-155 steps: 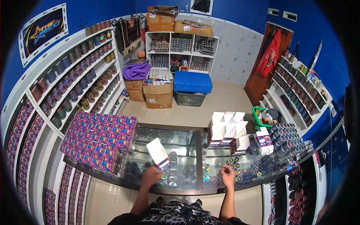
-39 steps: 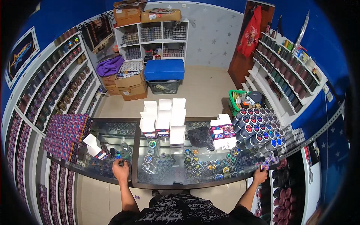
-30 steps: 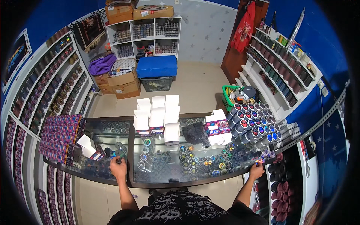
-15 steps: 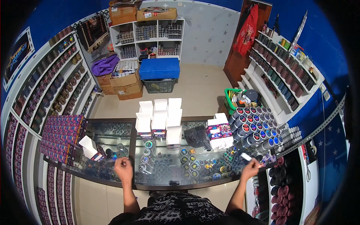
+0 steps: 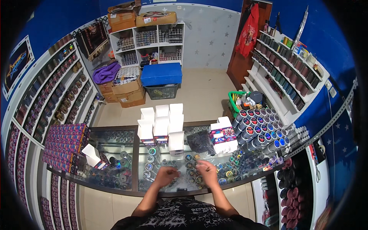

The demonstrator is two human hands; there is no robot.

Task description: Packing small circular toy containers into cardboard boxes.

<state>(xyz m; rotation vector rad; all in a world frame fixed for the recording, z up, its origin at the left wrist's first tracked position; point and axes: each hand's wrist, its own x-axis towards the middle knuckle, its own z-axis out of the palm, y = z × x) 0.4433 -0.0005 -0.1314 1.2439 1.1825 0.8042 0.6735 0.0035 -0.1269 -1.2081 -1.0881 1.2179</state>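
Note:
My left hand (image 5: 167, 176) is over the middle of the glass counter (image 5: 128, 184), its fingers curled and pointing right. Across a small gap, my right hand (image 5: 207, 172) faces it with thumb and fingers drawn together. Whatever either pinches is too small or blurred to make out. Beneath the hands, round-labelled spools (image 5: 190, 172) show in and on the counter. Ahead of my left hand stand several white boxes (image 5: 176, 142) with raised flaps. A crumpled black plastic bag (image 5: 201, 143) lies beyond my right hand, beside patterned boxes (image 5: 223, 135) with white flaps.
Stacked patterned boxes (image 5: 65, 143) and an opened box (image 5: 94, 156) occupy the counter's left end. Tubs with red and blue lids (image 5: 257, 130) are piled at the right. Behind the counter are a green basket (image 5: 232, 103) and a blue box (image 5: 161, 74). Spool shelves (image 5: 53, 82) line the walls.
My left hand has moved right and my right hand left, bringing them close together mid-counter. The white piece at my right hand's fingertips no longer shows.

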